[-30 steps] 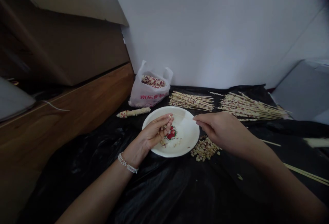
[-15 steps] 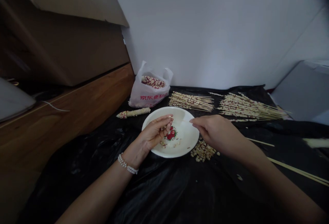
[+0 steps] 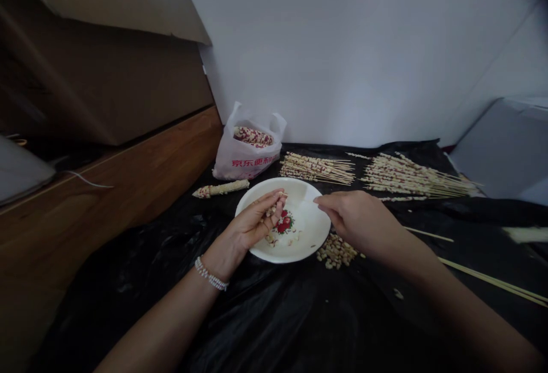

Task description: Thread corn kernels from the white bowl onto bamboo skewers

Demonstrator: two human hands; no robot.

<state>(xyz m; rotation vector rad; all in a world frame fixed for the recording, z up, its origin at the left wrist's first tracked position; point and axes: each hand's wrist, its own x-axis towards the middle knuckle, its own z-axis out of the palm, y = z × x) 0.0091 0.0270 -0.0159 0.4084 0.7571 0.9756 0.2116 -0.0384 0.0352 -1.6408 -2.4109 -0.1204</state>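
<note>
My left hand (image 3: 259,219) is held palm up over the left side of a white enamel bowl (image 3: 310,242). Its fingers curl around several corn kernels (image 3: 270,211), and a pale bit shows at the fingertips. My right hand (image 3: 353,213) is closed in a pinch at the bowl's right rim; what it pinches is too thin or hidden to make out. Inside the bowl, a few loose bits (image 3: 293,240) lie around a printed red flower. A heap of corn kernels (image 3: 336,251) rests on the black plastic sheet beside the bowl, below my right hand.
Behind the bowl stands a white plastic bag (image 3: 248,159) with speckled corn cobs (image 3: 253,136). A partly stripped cob (image 3: 220,189) lies left. Kernel-threaded skewers form two bundles (image 3: 314,167) (image 3: 406,176). Bare sticks (image 3: 492,282) lie right. Cardboard (image 3: 141,59) rises at left.
The left fingers have closed slightly more around the kernels. My right hand keeps its pinch in nearly the same place. The whole view has shifted a little.
</note>
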